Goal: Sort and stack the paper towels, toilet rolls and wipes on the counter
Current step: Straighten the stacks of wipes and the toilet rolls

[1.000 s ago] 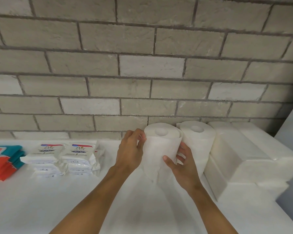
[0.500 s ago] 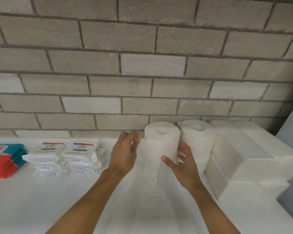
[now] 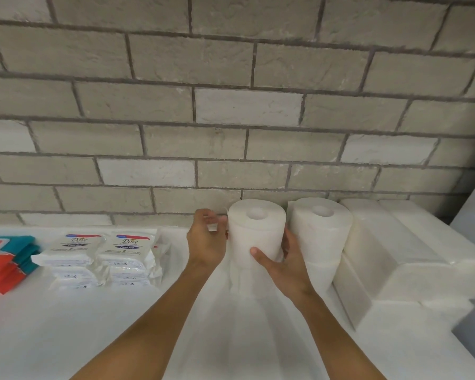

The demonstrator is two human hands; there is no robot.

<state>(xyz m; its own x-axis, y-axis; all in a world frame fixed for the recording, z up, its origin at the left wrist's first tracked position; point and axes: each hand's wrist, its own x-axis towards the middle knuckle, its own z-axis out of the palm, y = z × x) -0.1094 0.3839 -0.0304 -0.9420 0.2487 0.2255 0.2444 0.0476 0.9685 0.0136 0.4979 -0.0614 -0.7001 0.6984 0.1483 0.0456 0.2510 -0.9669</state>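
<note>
Toilet roll (image 3: 255,234) stands upright near the back of the white desk (image 3: 93,325), close to the brick wall (image 3: 231,105), with its hollow core facing up. Both hands are clamped on it from opposite sides: the right hand (image 3: 288,267) grips the lower right part, with the thumb across the front, and the left hand (image 3: 207,242) holds the upper left edge with bent fingers and thumb. What lies under the roll is hard to tell, because it is white on white. Just beside it on the right stands a second roll (image 3: 320,229) on top of another one. Further right are stacked packs of folded paper towels (image 3: 395,256), touching these rolls. To the left, well apart, lie white wipes packs (image 3: 93,250) in two small piles, and at the left edge are teal and red packs (image 3: 6,261).
</note>
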